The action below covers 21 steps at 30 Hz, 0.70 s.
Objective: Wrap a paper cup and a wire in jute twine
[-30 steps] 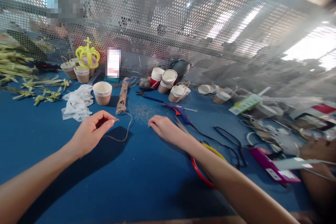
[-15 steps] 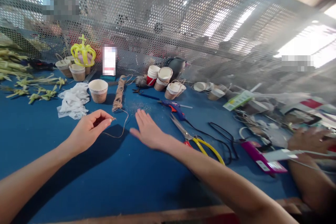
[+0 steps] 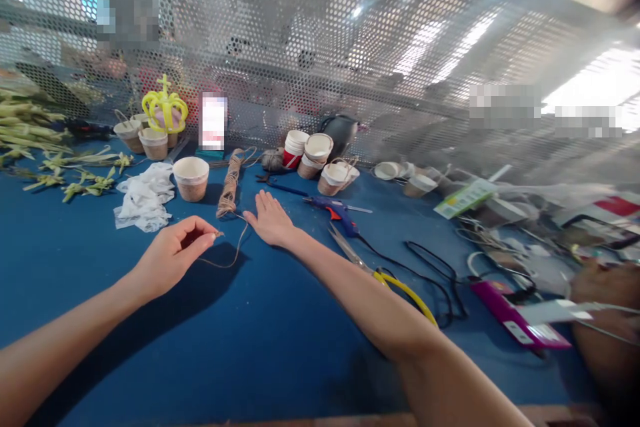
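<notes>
Between thumb and fingers, my left hand (image 3: 173,257) pinches the end of a thin brown twine. From there the twine (image 3: 239,255) loops over the blue table to a bundled twine hank (image 3: 230,188). My right hand (image 3: 270,217) lies flat with fingers stretched out, palm down on the tabletop just right of the hank. Behind my left hand stands a paper cup (image 3: 191,180) with a brown wrapped lower part. A crumpled white cloth (image 3: 146,197) lies left of the cup.
A blue glue gun (image 3: 340,210), scissors (image 3: 353,247) and a purple power strip (image 3: 520,317) lie to the right. Several cups (image 3: 317,150) and a yellow crown (image 3: 165,110) stand along the mesh wall (image 3: 280,47). A co-worker's hand (image 3: 605,293) is at far right.
My right hand has slid forward over the table, closer to the twine hank. My left hand keeps its pinch on the twine. The view has shifted slightly.
</notes>
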Each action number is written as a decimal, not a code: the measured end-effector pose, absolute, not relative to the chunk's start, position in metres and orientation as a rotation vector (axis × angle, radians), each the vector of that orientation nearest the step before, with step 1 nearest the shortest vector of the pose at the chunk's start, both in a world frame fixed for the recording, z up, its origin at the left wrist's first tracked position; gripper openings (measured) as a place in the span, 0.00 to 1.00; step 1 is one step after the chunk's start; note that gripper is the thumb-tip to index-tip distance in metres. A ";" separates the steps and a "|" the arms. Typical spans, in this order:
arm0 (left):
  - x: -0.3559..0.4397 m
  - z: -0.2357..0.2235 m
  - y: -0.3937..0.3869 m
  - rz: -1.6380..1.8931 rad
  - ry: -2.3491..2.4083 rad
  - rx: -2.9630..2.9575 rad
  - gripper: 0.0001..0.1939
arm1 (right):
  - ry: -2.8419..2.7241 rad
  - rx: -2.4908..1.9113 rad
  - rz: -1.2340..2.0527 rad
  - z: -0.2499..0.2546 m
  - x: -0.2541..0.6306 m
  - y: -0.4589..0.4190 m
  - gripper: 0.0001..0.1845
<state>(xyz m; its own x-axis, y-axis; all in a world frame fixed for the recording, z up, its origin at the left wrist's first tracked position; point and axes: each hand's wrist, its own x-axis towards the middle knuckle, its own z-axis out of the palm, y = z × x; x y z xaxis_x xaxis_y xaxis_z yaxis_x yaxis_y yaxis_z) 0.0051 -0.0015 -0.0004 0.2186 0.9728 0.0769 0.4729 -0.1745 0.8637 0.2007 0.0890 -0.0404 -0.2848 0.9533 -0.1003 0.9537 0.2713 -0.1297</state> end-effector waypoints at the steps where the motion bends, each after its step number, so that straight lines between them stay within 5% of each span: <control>1: 0.005 0.000 -0.002 0.872 1.346 1.765 0.10 | 2.505 1.879 -0.245 -0.042 0.201 0.084 0.36; 10: 0.002 -0.004 0.001 0.882 1.350 1.772 0.13 | 2.721 1.474 -0.267 -0.032 0.246 -0.045 0.34; 21: 0.004 -0.001 0.000 0.886 1.335 1.750 0.11 | 2.561 1.812 -0.180 -0.038 0.209 0.101 0.33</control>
